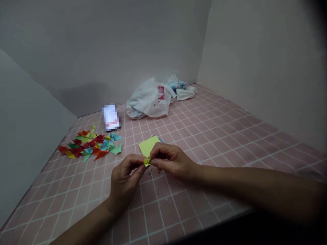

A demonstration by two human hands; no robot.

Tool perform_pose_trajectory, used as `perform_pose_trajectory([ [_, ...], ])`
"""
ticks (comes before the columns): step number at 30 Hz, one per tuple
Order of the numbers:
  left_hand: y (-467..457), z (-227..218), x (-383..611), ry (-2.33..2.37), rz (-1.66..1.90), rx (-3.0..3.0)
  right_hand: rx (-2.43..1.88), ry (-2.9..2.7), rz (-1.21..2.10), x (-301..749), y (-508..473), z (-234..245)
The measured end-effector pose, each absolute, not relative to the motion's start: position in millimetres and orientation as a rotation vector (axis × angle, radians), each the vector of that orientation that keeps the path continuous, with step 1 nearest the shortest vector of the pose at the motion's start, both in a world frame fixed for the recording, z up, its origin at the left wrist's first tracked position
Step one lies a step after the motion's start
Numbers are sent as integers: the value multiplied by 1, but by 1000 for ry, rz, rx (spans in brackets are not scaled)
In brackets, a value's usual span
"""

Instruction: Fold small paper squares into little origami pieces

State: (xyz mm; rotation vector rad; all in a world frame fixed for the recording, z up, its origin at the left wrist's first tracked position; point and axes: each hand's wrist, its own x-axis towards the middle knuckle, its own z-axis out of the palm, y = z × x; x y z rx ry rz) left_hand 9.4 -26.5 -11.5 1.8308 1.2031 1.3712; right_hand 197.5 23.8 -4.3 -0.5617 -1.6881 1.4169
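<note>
A small folded piece of yellow paper [146, 162] is pinched between my two hands, mostly covered by the fingertips. My left hand [127, 175] is closed on its left side, thumb and index finger pressed together. From the right, my right hand [175, 160] pinches the other side of it the same way. Just behind the hands lies a stack of square paper sheets [148, 145], a yellow-green one on top and a blue edge showing beneath. My right hand's knuckles overlap the stack's near right corner in this view.
Folded paper cranes [89, 143] in several colours form a pile at the left. Behind them, a phone [111, 117] with a lit, blurred screen leans or lies. White plastic bags [150, 98] sit by the back wall. The pink checked tabletop [84, 200] meets walls at left, back and right.
</note>
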Motion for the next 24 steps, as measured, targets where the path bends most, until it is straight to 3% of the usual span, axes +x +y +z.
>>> perform_pose_trajectory([
  [9, -25, -2, 13, 1151, 1237, 1449, -581, -1551, 1663, 197, 26, -2],
  [24, -30, -5, 22, 1193, 1237, 1537, -702, -1855, 1143, 193, 21, -13],
])
